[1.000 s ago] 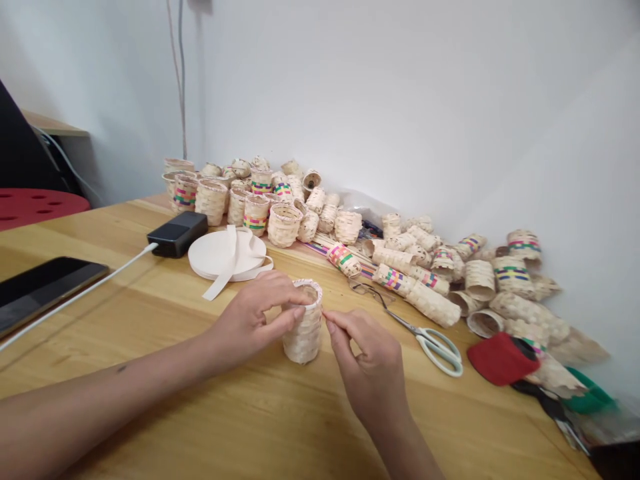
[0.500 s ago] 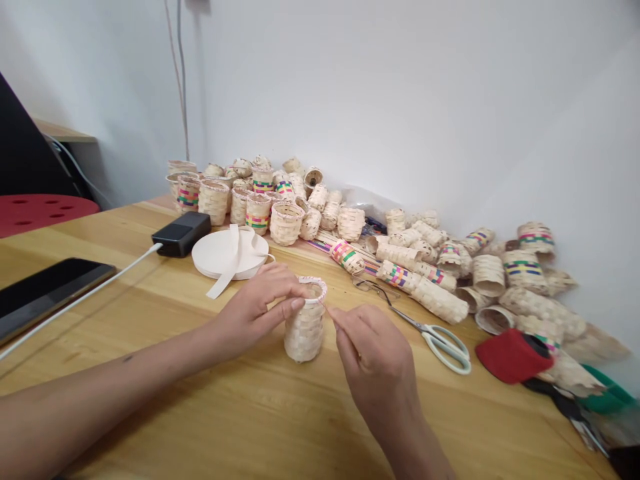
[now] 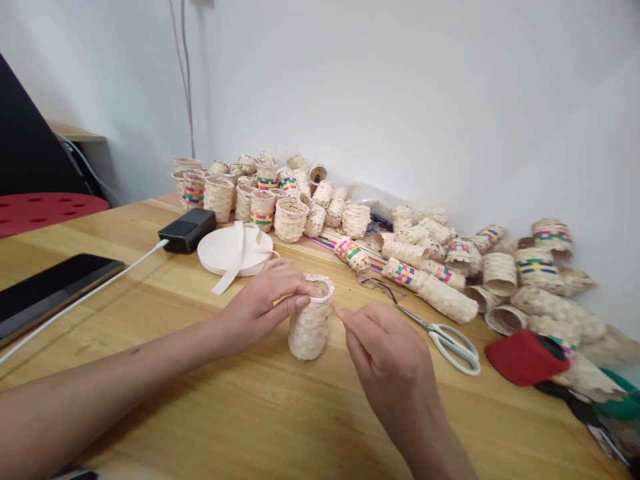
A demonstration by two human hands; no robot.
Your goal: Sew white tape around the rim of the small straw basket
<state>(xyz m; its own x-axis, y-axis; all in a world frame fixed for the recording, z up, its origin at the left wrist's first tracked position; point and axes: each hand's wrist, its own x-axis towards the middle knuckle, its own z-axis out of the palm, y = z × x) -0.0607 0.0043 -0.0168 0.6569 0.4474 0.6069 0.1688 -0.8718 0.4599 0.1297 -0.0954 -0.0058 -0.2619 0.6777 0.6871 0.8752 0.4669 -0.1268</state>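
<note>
A small woven basket (image 3: 307, 331) stands nearly upright on the table in front of me, a pale band with pinkish stitching around its rim. My left hand (image 3: 277, 297) pinches that rim from the left, thumb outside and fingers over the edge. To the right of the basket, my right hand (image 3: 387, 343) is closed, thumb and forefinger pressed together close to the rim. What they pinch is too thin to make out clearly; it may be a strand running to the rim. Behind my left hand lies a roll of white ribbon (image 3: 210, 253) with a loose end.
Many woven baskets (image 3: 291, 221) are heaped along the wall. White-handled scissors (image 3: 455, 350) and eyeglasses (image 3: 383, 287) lie right of centre, near a red cloth item (image 3: 525, 359). At left are a phone (image 3: 55, 293) and a black device (image 3: 187, 230) with a white cable (image 3: 100, 293).
The whole view has shifted slightly, so most things appear a little further right. My right hand has drawn a bit away from the basket rim. The left hand keeps its grip.
</note>
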